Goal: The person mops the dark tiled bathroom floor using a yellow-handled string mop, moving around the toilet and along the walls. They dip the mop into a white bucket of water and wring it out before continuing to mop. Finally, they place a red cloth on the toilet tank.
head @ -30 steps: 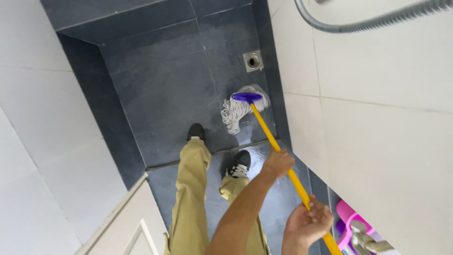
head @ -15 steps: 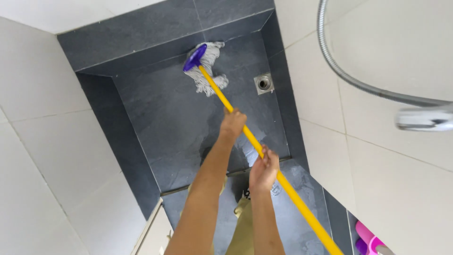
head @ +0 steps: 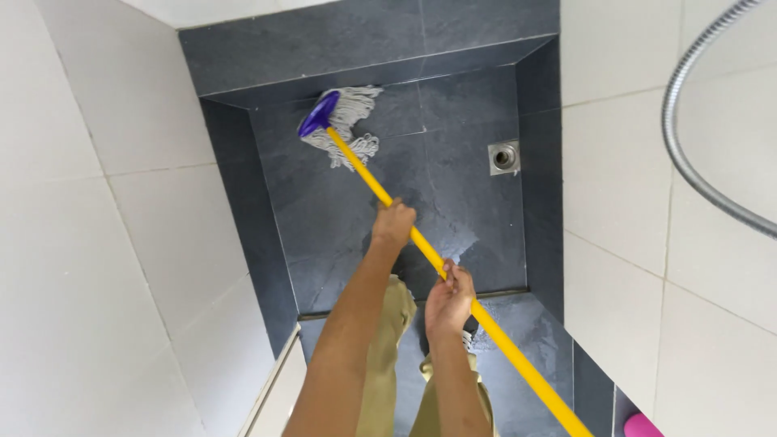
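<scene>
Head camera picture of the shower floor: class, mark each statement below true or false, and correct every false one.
1. Both hands hold the yellow mop handle. True: the left hand has its grip higher up towards the mop head, the right hand lower down.
2. The mop head rests on the floor drain. False: it lies near the far left corner, apart from the drain, which is at the right.
3. The floor tiles are dark grey. True.
4. The cap above the mop strings is red. False: the cap is purple.
5. A metal shower hose hangs along the right wall. True.
</scene>
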